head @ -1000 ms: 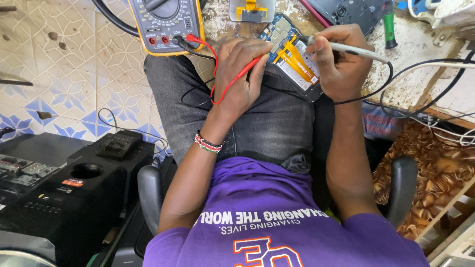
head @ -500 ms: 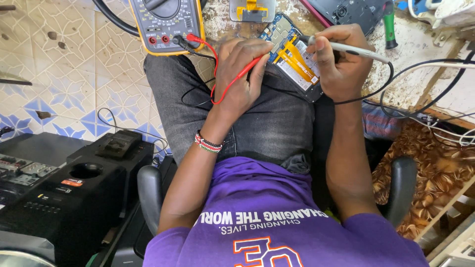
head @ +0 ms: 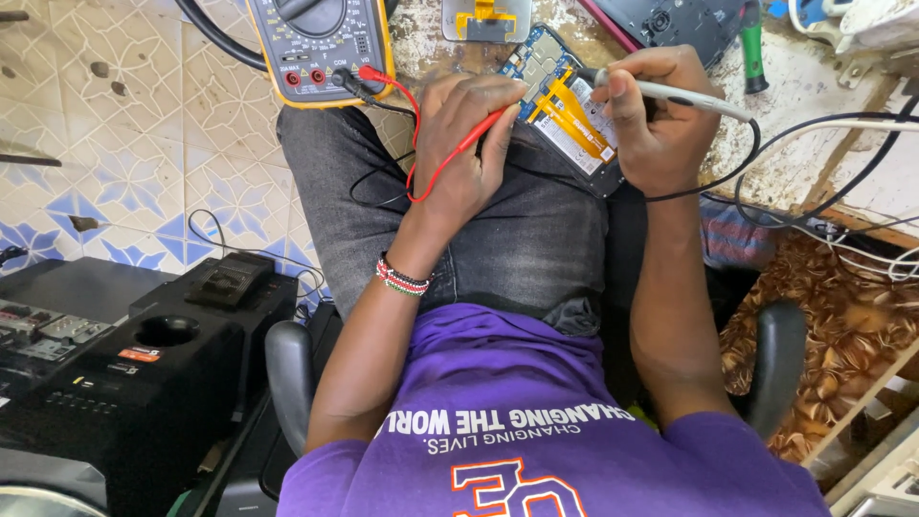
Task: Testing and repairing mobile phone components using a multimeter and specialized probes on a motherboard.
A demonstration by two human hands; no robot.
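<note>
1. Phone (head: 565,105) with its back cover off lies on the person's lap, circuit board and yellow flex strips facing up, so both hands can reach the exposed parts.
2. Left hand (head: 469,144) is closed around the red probe (head: 469,144), pinching it like a pen, its tip at the phone's left edge; a low grip seems meant to steady the point.
3. Right hand (head: 656,120) grasps a pale, thin tool (head: 680,93) with a black cable (a second probe or an iron, I cannot tell which), tip on the board's upper part.
4. Yellow multimeter (head: 321,43) rests just above the knee, dial towards the person, leads plugged in, likely so it can be read at a glance.
</note>
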